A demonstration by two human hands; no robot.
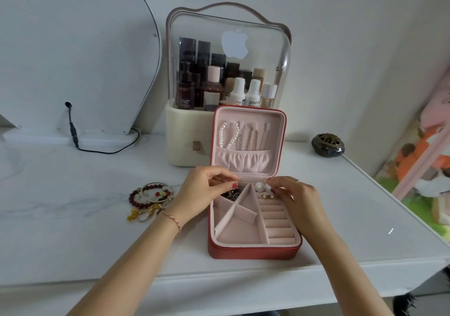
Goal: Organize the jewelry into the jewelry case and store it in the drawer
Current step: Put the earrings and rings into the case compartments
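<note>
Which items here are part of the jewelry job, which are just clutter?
Job:
jewelry case, open
bracelet pile on table
pearl strand in lid
pearls in tray
left hand, right hand at the hinge

Clutter:
cosmetics organizer
mirror
cable
dark lidded pot

white wall (pixel 341 35), marble-look desk (pixel 60 181) (daylit)

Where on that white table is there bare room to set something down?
Bare tabletop lies right of the jewelry case, in front of the small dark pot, and at far left before the mirror base. Crowded: the bracelet pile left of the case, and the cosmetics organizer behind it.
</note>
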